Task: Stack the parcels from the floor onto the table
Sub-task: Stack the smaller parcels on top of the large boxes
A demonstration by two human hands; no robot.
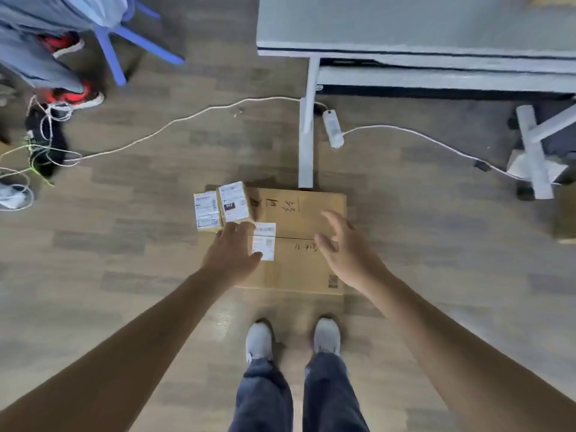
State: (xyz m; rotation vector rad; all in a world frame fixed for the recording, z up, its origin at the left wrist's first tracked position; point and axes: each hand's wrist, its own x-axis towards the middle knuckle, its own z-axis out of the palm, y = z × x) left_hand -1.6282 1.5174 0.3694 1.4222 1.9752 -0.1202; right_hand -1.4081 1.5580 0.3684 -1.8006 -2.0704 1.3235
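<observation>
Wood-look floor (124,244) beside the table (405,26). Both hands are spread, holding nothing: left hand (232,251) reaches the small boxes (233,202) at the big box's (299,269) far-left corner, right hand (346,247) hovers over its right half. Best to clear the small ones first, then lift by opposite edges.

Two small parcels (235,202) at the flat carton's (293,272) far-left corner, table (405,23) just beyond the carton.

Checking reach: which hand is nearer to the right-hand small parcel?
Left. The left hand is short of the small parcel, fingers at its near edge; the right hand is apart, above the large box.
</observation>
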